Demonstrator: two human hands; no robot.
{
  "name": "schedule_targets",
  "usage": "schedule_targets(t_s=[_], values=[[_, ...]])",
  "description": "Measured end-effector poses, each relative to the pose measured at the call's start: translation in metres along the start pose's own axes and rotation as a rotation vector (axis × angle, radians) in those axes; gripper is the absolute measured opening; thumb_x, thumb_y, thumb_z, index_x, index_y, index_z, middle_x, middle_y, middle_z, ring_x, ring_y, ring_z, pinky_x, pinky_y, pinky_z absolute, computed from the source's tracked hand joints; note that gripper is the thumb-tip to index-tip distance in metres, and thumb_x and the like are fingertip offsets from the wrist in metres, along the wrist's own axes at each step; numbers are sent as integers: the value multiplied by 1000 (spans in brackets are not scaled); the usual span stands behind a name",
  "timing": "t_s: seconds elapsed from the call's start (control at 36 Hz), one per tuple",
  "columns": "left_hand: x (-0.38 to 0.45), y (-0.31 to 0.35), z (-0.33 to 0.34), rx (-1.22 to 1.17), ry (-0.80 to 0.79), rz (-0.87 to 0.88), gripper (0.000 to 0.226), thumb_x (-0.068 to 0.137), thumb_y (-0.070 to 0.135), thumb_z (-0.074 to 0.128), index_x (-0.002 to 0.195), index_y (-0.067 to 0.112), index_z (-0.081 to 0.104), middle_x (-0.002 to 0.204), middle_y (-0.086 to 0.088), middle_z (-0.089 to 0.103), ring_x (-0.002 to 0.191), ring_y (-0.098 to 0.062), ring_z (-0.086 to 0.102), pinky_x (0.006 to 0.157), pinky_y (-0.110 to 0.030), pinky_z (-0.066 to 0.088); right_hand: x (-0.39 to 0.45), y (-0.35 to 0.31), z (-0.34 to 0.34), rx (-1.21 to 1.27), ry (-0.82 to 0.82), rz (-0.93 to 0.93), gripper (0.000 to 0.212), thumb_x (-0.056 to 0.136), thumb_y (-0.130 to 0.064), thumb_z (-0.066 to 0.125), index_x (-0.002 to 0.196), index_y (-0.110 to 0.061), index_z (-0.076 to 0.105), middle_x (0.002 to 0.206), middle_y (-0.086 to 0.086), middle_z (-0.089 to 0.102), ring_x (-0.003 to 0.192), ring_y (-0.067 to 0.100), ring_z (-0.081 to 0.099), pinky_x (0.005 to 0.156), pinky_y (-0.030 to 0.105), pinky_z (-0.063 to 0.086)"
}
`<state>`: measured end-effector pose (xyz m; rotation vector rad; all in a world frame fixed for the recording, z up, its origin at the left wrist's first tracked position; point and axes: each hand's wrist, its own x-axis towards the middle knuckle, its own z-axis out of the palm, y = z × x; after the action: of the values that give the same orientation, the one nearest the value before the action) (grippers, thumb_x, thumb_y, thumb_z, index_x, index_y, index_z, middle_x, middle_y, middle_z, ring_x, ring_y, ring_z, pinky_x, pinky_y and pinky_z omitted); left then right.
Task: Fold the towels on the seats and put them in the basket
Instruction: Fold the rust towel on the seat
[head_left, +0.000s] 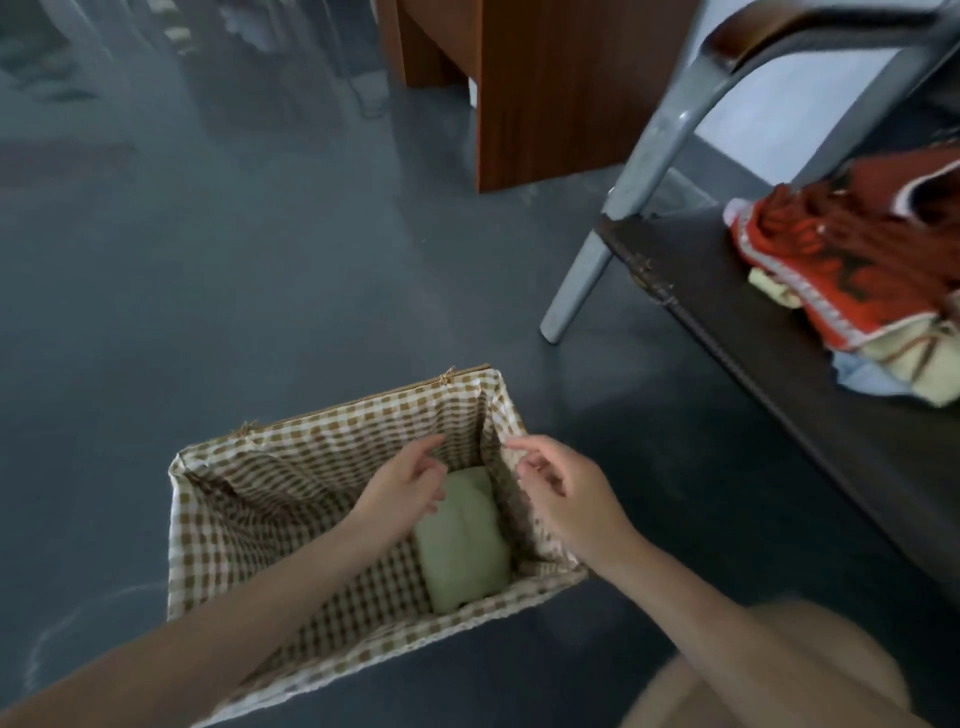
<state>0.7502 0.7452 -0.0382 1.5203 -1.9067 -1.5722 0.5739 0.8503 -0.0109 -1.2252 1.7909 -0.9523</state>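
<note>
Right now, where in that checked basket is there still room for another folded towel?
The gingham-lined wicker basket is bare left of the folded pale green towel, which lies against its right wall. Both hands, left and right, crowd that right end.

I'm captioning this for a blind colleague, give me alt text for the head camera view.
Two empty hands, left hand and right hand, hover over a gingham-lined basket on the floor holding one folded green towel. At right, a pile of unfolded towels sits on a dark chair seat.
</note>
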Motion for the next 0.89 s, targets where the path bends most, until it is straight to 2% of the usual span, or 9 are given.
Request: schedule_targets(t_s=[0.06, 0.14, 0.33, 0.47, 0.56, 0.67, 0.72, 0.81, 0.89], values=[[-15, 44, 10, -29, -18, 91, 37, 99, 11, 47, 134, 22, 47, 94, 4, 62, 77, -13, 64, 79, -36, 54, -19, -7, -33, 61, 95, -2, 27, 96, -18, 54, 113, -37, 62, 89, -9, 65, 82, 6, 64, 75, 26, 53], [-41, 110, 39, -81, -66, 221, 34, 98, 8, 47, 131, 18, 51, 98, -7, 62, 73, -13, 62, 77, -35, 55, -54, -17, -88, 100, 262, 2, 30, 96, -11, 54, 105, -39, 61, 87, -3, 66, 70, 5, 64, 63, 20, 48], [-118, 236, 154, -81, -347, 459, 40, 97, 10, 46, 136, 22, 47, 103, -6, 61, 73, -11, 61, 69, -24, 53, -175, -16, -221, 137, 674, 2, 26, 96, -4, 52, 113, -22, 60, 82, 2, 64, 55, 3, 59, 48, 16, 42], [-173, 290, 258, -90, -538, 475, 45, 97, 8, 44, 140, 23, 42, 93, 1, 61, 70, -13, 60, 65, -24, 52, -270, 29, -296, 110, 952, 152, 23, 95, -5, 51, 114, -17, 59, 73, 1, 61, 49, 6, 56, 42, 18, 40], [-200, 308, 311, -65, -619, 447, 50, 96, 10, 45, 144, 22, 37, 97, -2, 62, 74, -15, 62, 68, -27, 54, -325, 60, -329, 106, 1079, 269, 21, 93, -5, 53, 111, -14, 60, 69, 1, 61, 52, 13, 57, 53, 26, 49], [-229, 325, 366, 37, -698, 465, 58, 94, 13, 46, 149, 22, 30, 99, -6, 62, 78, -18, 62, 73, -32, 54, -388, 98, -357, 121, 1208, 396, 24, 91, -9, 55, 113, -4, 62, 79, 4, 63, 67, 24, 60, 80, 47, 54], [-240, 331, 387, 93, -728, 495, 55, 96, 13, 45, 148, 22, 30, 94, -5, 60, 71, -16, 60, 69, -30, 53, -408, 114, -367, 134, 1232, 450, 17, 91, -10, 54, 106, -7, 62, 83, 8, 64, 63, 24, 60, 78, 44, 53], [-244, 333, 413, 177, -755, 548, 49, 96, 13, 43, 143, 22, 38, 99, -5, 59, 75, -18, 59, 72, -34, 54, -427, 136, -379, 100, 1226, 537, 12, 88, -15, 54, 78, -15, 62, 68, 8, 64, 66, 31, 63, 73, 44, 53], [-232, 327, 435, 250, -741, 551, 51, 95, 14, 44, 145, 23, 36, 102, -4, 58, 76, -16, 59, 74, -35, 56, -433, 160, -392, 114, 1207, 583, 19, 85, -22, 53, 91, -9, 65, 71, 13, 68, 69, 35, 65, 68, 47, 54]])
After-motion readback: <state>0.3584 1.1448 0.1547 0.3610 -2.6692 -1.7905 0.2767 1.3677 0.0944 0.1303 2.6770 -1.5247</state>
